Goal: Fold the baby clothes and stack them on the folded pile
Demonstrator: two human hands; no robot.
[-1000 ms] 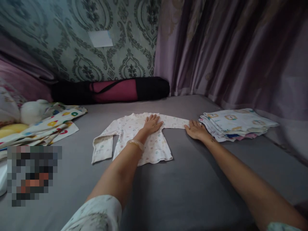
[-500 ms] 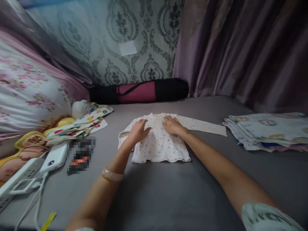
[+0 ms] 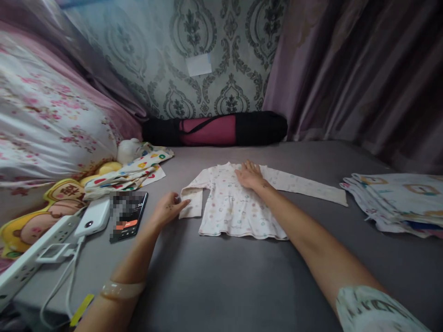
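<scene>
A small white long-sleeved shirt [image 3: 228, 207] with a dotted print lies on the grey sheet [image 3: 221, 281]. Its right sleeve stretches out to the side, and its left sleeve bends down. My right hand [image 3: 249, 175] rests on the upper chest near the collar, fingers apart. Beside the bent left sleeve is my left hand [image 3: 169, 210], with its thumb at the sleeve's edge and its other fingers curled and partly hidden. Whether it grips the cloth cannot be made out.
Folded cloths [image 3: 401, 198] are stacked at the right. On the left are a phone [image 3: 133, 216], a white power bank [image 3: 93, 219], a power strip [image 3: 41, 253] and patterned clothing [image 3: 138, 168]. A black and pink bag [image 3: 214, 130] lies along the wall.
My left hand has moved from the shirt's chest out to the left sleeve. My right hand stays on the upper chest. The view has shifted slightly to the left.
</scene>
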